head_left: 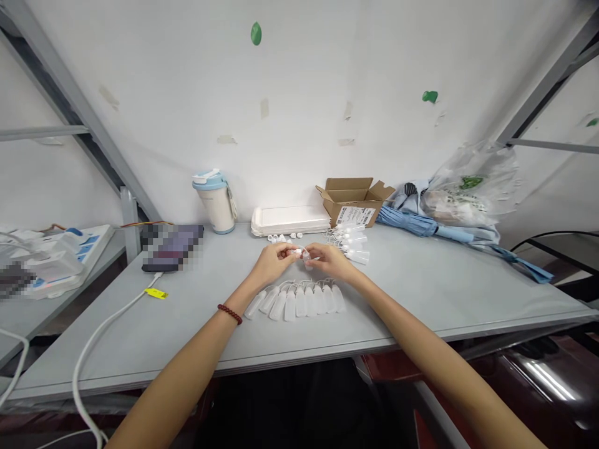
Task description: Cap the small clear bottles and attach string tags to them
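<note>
Over the middle of the desk, my left hand [276, 261] pinches a small white cap [297, 251] between thumb and fingertips. Close beside it, my right hand [330, 262] is closed on a small translucent bottle [307, 262] with a thin white loop at its top. The two hands nearly meet. In front of them lies a row of several small translucent bottles [302, 303], thin white strands at their upper ends. More translucent pieces with thin strands [352, 241] lie behind my right hand. Loose small white caps [281, 238] are scattered behind my left hand.
At the back stand a tumbler [216, 202], a stack of white trays [291, 219] and an open cardboard box [353, 202]. A folded blue umbrella [421, 223] and plastic bag [472, 187] are at right. A phone [174, 248], its white cable [107, 324] and a power strip [87, 252] are at left.
</note>
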{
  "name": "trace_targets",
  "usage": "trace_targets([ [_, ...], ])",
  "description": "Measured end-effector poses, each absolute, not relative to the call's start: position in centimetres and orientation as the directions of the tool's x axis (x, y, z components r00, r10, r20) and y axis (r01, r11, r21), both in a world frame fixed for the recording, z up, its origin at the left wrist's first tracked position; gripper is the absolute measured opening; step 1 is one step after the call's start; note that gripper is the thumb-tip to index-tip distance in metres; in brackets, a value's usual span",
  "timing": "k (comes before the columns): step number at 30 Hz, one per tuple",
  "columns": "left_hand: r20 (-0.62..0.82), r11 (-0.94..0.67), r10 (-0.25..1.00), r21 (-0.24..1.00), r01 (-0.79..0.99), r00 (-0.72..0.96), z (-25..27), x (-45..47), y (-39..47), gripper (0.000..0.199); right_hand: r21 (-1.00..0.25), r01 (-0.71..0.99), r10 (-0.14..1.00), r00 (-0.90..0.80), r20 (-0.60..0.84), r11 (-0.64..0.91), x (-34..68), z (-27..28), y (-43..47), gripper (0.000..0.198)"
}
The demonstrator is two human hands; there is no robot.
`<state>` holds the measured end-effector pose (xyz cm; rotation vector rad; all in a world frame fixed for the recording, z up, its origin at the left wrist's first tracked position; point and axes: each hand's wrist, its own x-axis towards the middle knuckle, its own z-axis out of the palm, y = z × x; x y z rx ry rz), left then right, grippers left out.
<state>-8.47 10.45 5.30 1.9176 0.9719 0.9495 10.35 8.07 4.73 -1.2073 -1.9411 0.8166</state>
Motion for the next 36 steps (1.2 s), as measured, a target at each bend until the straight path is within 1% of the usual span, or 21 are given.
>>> trace_targets([
  [7, 0.297, -0.469, 0.835, 0.825, 0.316, 0.464, 4.87, -8.34, 10.50, 0.029, -0.762, 0.526, 0.918, -0.323, 0.231, 0.377, 10.22, 4.74, 7.83, 0.024],
  [13, 0.311, -0.480, 0.836, 0.814, 0.328, 0.452, 4.79, -8.35, 10.51, 0.027, -0.672, 0.587, 0.886, -0.385, 0.258, 0.451, 10.16, 4.80, 7.67, 0.023],
  [15, 0.304, -0.475, 0.833, 0.822, 0.316, 0.462, 4.87, -8.34, 10.49, 0.027, -0.660, 0.598, 0.884, -0.390, 0.256, 0.455, 10.13, 4.80, 7.64, 0.024],
  [21, 0.222, -0.408, 0.854, 0.848, 0.339, 0.471, 5.26, -8.40, 10.23, 0.029, -0.701, 0.590, 0.912, -0.333, 0.241, 0.401, 10.09, 4.57, 7.65, 0.023],
  [26, 0.175, -0.342, 0.874, 0.884, 0.319, 0.453, 5.30, -8.51, 10.26, 0.036, -0.724, 0.556, 0.911, -0.289, 0.293, 0.409, 10.07, 4.69, 7.53, 0.020],
  [29, 0.148, -0.306, 0.878, 0.905, 0.297, 0.456, 5.35, -8.49, 10.30, 0.039, -0.735, 0.543, 0.913, -0.276, 0.300, 0.406, 10.05, 4.83, 7.46, 0.020],
  [33, 0.117, -0.267, 0.878, 0.925, 0.272, 0.464, 5.36, -8.46, 10.34, 0.037, -0.734, 0.536, 0.907, -0.299, 0.298, 0.418, 10.06, 4.86, 7.45, 0.022],
  [36, 0.126, -0.258, 0.874, 0.939, 0.228, 0.469, 5.30, -8.45, 10.40, 0.031, -0.737, 0.527, 0.902, -0.319, 0.290, 0.423, 10.04, 4.96, 7.38, 0.028],
])
